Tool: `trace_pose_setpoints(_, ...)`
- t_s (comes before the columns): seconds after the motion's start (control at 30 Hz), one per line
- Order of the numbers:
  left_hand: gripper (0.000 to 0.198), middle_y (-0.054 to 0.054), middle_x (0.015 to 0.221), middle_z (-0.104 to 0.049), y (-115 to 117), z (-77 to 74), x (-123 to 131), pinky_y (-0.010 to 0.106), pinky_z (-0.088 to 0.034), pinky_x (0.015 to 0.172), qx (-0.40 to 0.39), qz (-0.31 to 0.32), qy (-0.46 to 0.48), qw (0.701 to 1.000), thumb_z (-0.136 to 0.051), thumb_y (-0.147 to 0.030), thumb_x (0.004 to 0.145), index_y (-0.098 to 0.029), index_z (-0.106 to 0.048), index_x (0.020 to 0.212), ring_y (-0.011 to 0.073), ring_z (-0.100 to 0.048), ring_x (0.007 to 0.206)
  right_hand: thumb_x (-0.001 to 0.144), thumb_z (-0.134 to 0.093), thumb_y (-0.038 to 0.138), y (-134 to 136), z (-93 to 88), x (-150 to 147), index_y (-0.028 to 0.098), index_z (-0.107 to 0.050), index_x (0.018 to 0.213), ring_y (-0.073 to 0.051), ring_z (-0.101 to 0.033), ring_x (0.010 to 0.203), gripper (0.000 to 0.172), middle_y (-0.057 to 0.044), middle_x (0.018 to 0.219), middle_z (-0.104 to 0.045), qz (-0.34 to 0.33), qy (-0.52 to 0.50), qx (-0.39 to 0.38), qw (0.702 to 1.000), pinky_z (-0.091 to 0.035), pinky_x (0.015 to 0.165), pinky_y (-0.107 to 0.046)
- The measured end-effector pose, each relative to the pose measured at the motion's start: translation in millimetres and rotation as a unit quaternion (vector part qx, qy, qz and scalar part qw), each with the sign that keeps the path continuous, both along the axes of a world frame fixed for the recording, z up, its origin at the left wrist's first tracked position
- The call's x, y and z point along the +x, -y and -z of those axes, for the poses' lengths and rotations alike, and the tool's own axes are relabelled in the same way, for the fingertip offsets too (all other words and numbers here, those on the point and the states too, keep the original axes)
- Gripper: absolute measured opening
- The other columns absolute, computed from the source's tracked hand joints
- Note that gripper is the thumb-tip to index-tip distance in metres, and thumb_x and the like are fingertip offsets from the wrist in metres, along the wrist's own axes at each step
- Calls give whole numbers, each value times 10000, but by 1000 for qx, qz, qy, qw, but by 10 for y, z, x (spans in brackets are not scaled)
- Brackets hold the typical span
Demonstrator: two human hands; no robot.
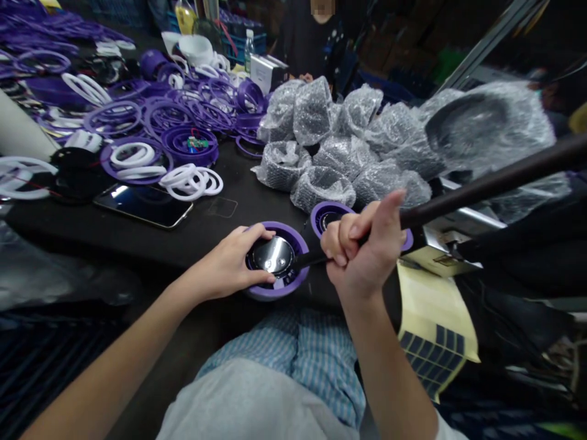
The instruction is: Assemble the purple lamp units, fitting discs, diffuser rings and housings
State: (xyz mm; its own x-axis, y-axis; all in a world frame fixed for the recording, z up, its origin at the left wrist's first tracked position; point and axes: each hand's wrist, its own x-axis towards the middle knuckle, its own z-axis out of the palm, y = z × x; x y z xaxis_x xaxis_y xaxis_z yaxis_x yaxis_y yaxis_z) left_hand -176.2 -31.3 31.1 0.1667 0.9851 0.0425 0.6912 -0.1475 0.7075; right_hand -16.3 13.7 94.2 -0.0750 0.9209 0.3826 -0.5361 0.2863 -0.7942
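My left hand (241, 263) grips a round purple housing (300, 247) at the table's front edge, fingers and thumb spread over its near side. Inside the housing is a shiny black disc (275, 252) that reflects light. My right hand (364, 244) is closed around a long dark rod (495, 177), thumb pointing up. The rod's narrow end meets the right side of the disc or rim; exact contact cannot be made out. Behind my right hand, partly hidden, sits another purple housing (328, 211).
Bubble-wrapped pieces (339, 156) are heaped at the back right. Purple rings (169, 116) and white rings (190, 182) crowd the left, beside a dark flat phone or tablet (147, 205). A yellow sheet with dark labels (435, 330) hangs at right. A person (312, 43) is across the table.
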Motion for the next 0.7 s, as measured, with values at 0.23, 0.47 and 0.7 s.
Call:
trace_pose_setpoints(0.23,574,82,1143,-530,8,12,8,400,-400,952,18,-3,25,1000,-740,-373,611,-176,-485,1086,242,-476,1065,857,-504,384,94,161,-111,174,-341,444,-34,-255,239,490,88,321,-285,2,71,62,996,-165,265,-160)
trace_pose_setpoints(0.47,537,55,1079,-556,7,19,-5,360,-424,884,53,15,21,998,-741,-327,618,-164,-493,1066,230,-481,988,813,-567,383,133,228,-326,172,-351,472,-23,-286,322,455,80,412,-302,147,173,81,970,-209,326,-172)
trace_pose_setpoints(0.7,544,71,1074,-579,41,16,3,340,-440,880,72,0,24,997,-717,-371,628,-183,-507,1094,232,-534,998,806,-568,375,0,191,-288,176,-359,458,-36,-267,248,452,98,324,-301,65,106,23,992,-190,262,-166)
